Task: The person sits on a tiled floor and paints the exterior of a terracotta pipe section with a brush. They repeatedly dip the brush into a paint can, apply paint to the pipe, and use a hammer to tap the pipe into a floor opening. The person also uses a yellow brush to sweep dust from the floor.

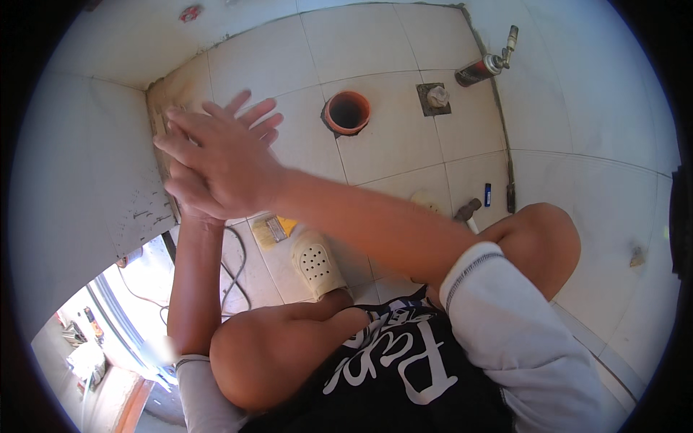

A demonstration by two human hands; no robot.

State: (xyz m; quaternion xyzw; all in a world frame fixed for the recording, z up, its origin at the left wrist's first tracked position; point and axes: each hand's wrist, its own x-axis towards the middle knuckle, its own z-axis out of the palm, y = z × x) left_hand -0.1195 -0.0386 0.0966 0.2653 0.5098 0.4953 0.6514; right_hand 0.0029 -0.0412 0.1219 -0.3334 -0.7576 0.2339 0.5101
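Note:
My right hand [234, 162] lies across my left hand [260, 114], palm against palm, above the tiled floor at the left. The left hand's stretched fingers stick out behind the right one, and much of its palm is hidden. Slightly blurred, the right hand's fingers extend leftward over it. Nothing shows between the two hands. Below them on the floor lies a paintbrush [273, 229] with pale bristles and a yellow handle, beside my cream clog [317, 265].
An orange pipe [348, 113] rises from the floor. Right of it, a square cutout holds a whitish plug [437, 97]. A gas torch [485, 68] stands by the right wall; a hammer [469, 210] and small blue object [488, 195] lie nearer. A dark cable [242, 270] runs toward the doorway.

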